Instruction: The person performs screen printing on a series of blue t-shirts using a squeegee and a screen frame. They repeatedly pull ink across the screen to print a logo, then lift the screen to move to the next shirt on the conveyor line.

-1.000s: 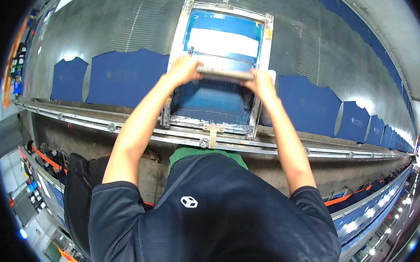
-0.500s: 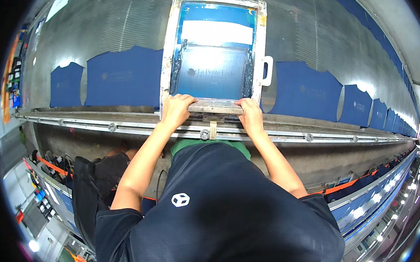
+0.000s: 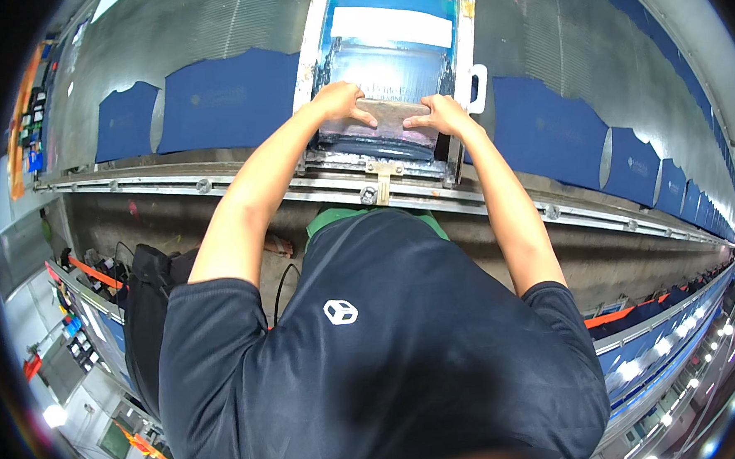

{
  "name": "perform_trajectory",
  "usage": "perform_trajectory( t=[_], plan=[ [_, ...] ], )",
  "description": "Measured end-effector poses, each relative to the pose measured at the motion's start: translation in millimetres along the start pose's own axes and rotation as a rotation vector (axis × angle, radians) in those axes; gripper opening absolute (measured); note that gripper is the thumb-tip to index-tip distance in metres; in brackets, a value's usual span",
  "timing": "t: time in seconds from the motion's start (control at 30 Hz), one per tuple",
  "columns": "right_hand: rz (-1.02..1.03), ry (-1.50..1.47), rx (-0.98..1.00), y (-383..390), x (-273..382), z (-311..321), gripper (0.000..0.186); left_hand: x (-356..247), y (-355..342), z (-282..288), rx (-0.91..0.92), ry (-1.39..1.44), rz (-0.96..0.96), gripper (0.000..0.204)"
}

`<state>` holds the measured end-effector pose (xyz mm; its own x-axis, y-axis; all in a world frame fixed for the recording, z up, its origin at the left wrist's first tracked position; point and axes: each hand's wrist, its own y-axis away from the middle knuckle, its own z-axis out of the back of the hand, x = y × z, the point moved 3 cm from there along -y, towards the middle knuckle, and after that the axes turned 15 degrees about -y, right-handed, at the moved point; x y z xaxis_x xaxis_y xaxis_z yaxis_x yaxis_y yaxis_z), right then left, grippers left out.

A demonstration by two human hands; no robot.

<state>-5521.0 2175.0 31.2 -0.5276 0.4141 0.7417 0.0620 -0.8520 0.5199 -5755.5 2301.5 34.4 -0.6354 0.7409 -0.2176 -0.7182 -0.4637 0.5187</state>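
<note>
A screen-printing frame (image 3: 466, 33) with a pale, stained rim lies on the long table, a white loop handle on its right side. Across its blue mesh (image 3: 384, 62) stands a wide squeegee (image 3: 390, 114). My left hand (image 3: 342, 104) grips the squeegee's left end, and my right hand (image 3: 440, 116) has hold of the right end. Both thumbs press on its near face, pointing inward. The other fingers go over the far side, partly hidden. Dark, wet-looking ink (image 3: 372, 151) lies on the near end of the mesh. Part of the printed design shows just beyond the squeegee.
Navy fabric pieces (image 3: 226, 100) lie flat on the grey table to the left, and more navy pieces (image 3: 549, 128) run off to the right. A metal rail (image 3: 257, 180) with round fittings follows the near edge. Dark bags (image 3: 150, 274) are behind me at left.
Both hands have moved away from me, from the near edge of the frame up onto the mesh with the squeegee. The squeegee now covers part of the design.
</note>
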Motion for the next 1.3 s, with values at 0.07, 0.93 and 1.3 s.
perform_trajectory(
  t=[0.07,0.93,1.3],
  plan=[
    [-0.005,-0.054,0.162,-12.8,12.0,7.0,0.071,17.2,-1.1,-0.4,0.128,0.220,-0.036,0.085],
    [0.215,-0.589,-1.070,-39.8,-28.1,78.7,0.019,-54.7,172.5,-53.2,-0.555,-0.048,0.002,0.054],
    [0.306,-0.673,-0.989,-165.5,175.4,-154.0,0.021,240.9,318.4,-9.1,-0.377,-0.041,0.159,0.047]
  ],
)
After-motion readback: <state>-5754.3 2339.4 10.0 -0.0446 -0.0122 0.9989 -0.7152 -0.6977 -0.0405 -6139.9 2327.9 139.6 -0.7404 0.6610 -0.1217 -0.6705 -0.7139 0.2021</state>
